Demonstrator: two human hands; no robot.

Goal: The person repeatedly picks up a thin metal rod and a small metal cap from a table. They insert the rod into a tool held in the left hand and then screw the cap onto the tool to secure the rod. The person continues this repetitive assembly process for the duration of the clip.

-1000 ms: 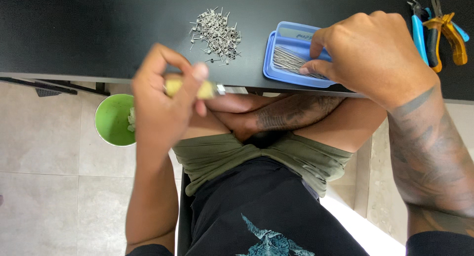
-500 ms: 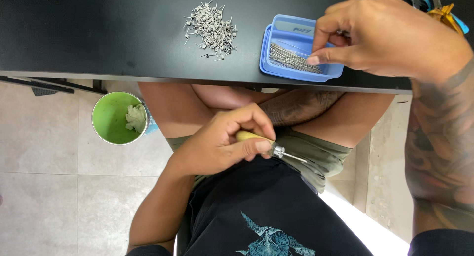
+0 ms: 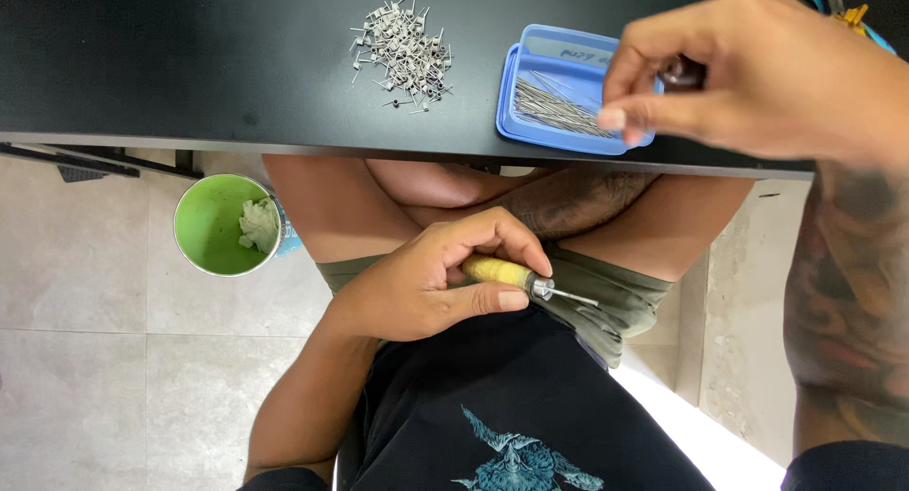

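Left hand [image 3: 426, 287] grips yellow-handled tool [image 3: 511, 275] in the lap, below the blue tray [image 3: 516, 74], tip pointing right. Right hand [image 3: 748, 74] hovers over tray's right edge, fingers pinched narrow; held item unclear. Wires [image 3: 559, 110] lie in tray, long axis left-right, nearer right hand. Coil pile [image 3: 405, 51] left of tray.

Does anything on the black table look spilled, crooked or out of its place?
Mostly no. The small grey metal coils lie in a loose heap directly on the black table, not in a container. The blue plastic tray of thin straight wires sits close to the table's front edge, slightly turned, below the right hand.
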